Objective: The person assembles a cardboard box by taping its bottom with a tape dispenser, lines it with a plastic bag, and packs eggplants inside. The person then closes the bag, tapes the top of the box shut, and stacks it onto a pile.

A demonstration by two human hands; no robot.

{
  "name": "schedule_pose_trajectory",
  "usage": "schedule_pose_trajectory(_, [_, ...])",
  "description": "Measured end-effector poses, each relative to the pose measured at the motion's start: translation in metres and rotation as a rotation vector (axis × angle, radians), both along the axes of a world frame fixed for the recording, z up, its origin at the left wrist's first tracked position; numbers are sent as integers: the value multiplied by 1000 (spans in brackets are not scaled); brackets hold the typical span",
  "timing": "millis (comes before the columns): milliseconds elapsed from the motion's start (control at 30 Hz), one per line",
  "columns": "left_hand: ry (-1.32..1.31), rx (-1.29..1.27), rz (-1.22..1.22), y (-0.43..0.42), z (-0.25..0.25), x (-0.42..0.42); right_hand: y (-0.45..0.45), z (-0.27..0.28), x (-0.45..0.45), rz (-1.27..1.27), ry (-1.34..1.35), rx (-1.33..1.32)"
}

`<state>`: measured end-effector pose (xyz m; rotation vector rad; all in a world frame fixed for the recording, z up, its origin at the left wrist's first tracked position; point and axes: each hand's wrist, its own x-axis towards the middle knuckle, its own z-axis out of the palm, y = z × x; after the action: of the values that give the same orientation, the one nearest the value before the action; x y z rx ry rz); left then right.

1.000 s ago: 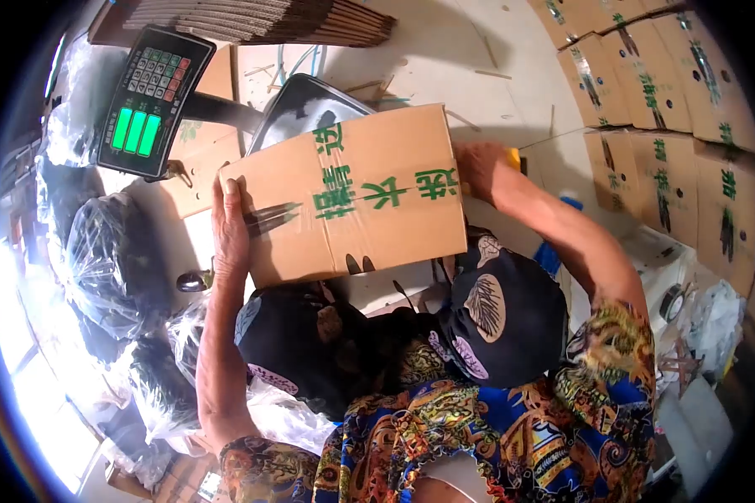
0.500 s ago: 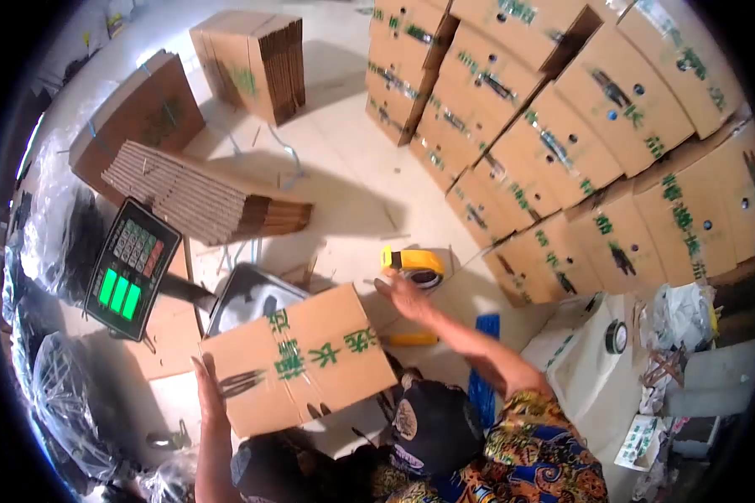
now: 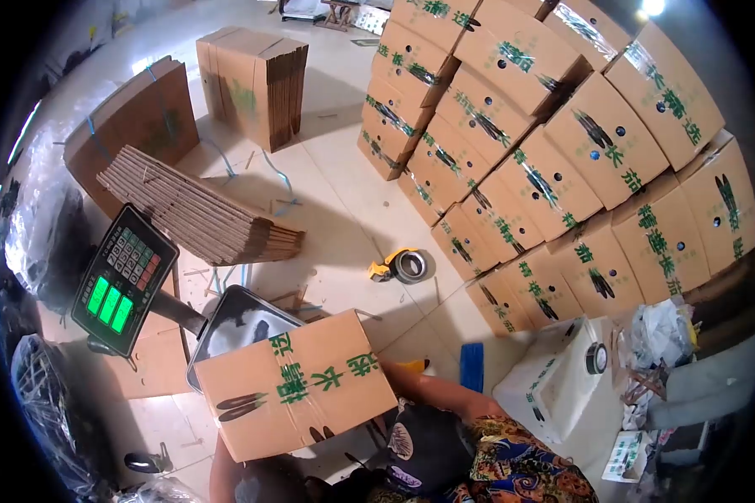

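Note:
A closed cardboard box (image 3: 310,411) with green printing and clear tape rests over my lap, tilted, beside the scale's metal tray (image 3: 226,323). My left arm comes up at the box's lower left; the hand itself is hidden behind the box. At the box's right edge is my right hand (image 3: 394,377), mostly hidden, so its fingers do not show. A yellow piece (image 3: 413,365) lies just beyond that hand. On the floor ahead, apart from both hands, sits a yellow tape dispenser (image 3: 400,266) with a roll of tape.
Stacked printed boxes (image 3: 554,168) rise at the right. Flattened cardboard (image 3: 201,210) and bundled cardboard (image 3: 252,88) stand at the upper left. The scale display (image 3: 126,281) is lit green. A white container (image 3: 554,381) and blue object (image 3: 471,367) are at the right.
My right hand has left the tape dispenser, which now lies on the floor, and has come back to the box's right edge. My left hand has gone out of sight behind the box.

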<state>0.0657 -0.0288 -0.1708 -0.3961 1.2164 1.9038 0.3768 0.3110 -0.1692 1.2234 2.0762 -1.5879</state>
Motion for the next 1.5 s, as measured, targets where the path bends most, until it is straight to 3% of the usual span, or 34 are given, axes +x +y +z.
schedule_pose_trajectory(133, [-7, 6, -11, 24, 2, -8, -7, 11, 12, -135, -16, -101])
schedule_pose_trajectory(300, [21, 49, -46, 49, 19, -19, 4, 28, -39, -168, 143, -193])
schedule_pose_trajectory(467, [100, 106, -82, 78, 57, -33, 21, 89, -78, -154, 359, -279])
schedule_pose_trajectory(933, [308, 266, -167, 197, 223, -81, 109, 296, -176, -124, 898, -239])
schedule_pose_trajectory(1133, [396, 346, -221, 290, 297, -112, 162, 356, -208, -181, 1113, -171])
schedule_pose_trajectory(1367, [486, 444, -277, 436, 403, -151, 248, 468, -236, -306, 1538, -173])
schedule_pose_trajectory(1400, [480, 452, -279, 457, 415, -156, 249, 481, -239, -209, 1699, -57])
schedule_pose_trajectory(1500, [434, 458, -285, 511, 440, -162, 271, 490, -239, -139, 1649, 232])
